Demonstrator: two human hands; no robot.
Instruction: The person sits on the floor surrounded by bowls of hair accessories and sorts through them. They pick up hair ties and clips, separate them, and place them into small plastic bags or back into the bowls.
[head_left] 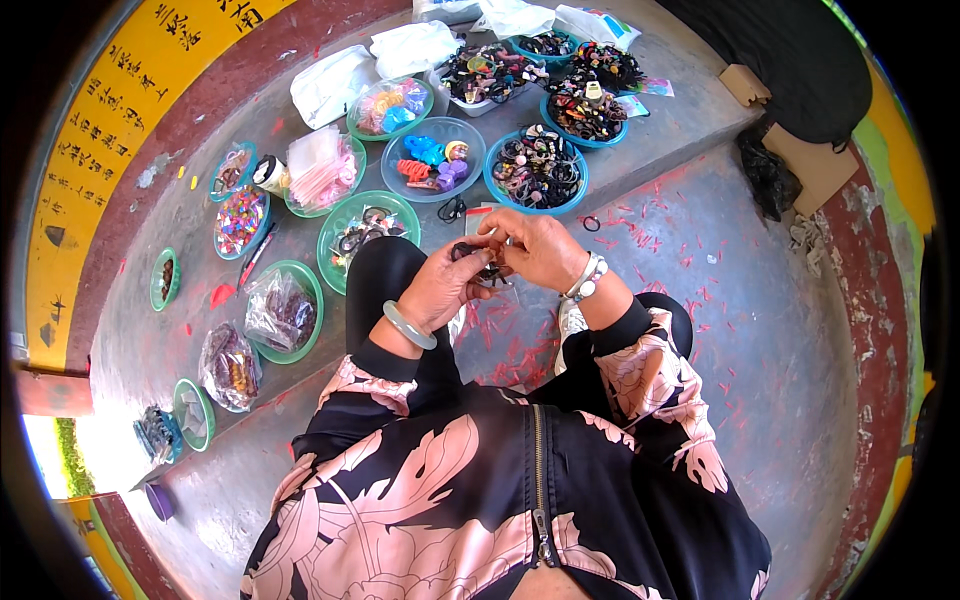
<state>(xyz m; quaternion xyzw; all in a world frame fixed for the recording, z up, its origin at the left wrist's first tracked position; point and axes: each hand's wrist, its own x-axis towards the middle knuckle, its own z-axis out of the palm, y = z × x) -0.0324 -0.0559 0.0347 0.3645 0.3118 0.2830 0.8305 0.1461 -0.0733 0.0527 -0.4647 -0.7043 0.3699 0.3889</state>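
Observation:
My left hand [438, 288], with a pale bangle at its wrist, is closed around a small bunch of dark hair ties [486, 268]. Against the same bunch, my right hand [550, 248] pinches with thumb and fingers; a bracelet with a round white piece circles that wrist. Fingers hide much of the bunch, so single ties are hard to make out. Just beyond the hands, a loose black hair tie [452, 209] lies on the grey ledge. A blue-rimmed bowl [487, 180] heaped with dark hair ties and charms stands close ahead.
Left of my knees, a green bowl [322, 262] holds hair ties in clear wrap. Further bowls hold coloured balloon-like pieces [425, 150], small bright beads [241, 218] and plastic bags [328, 165]. White bags [330, 85] line the back. Red scraps [640, 235] litter the floor.

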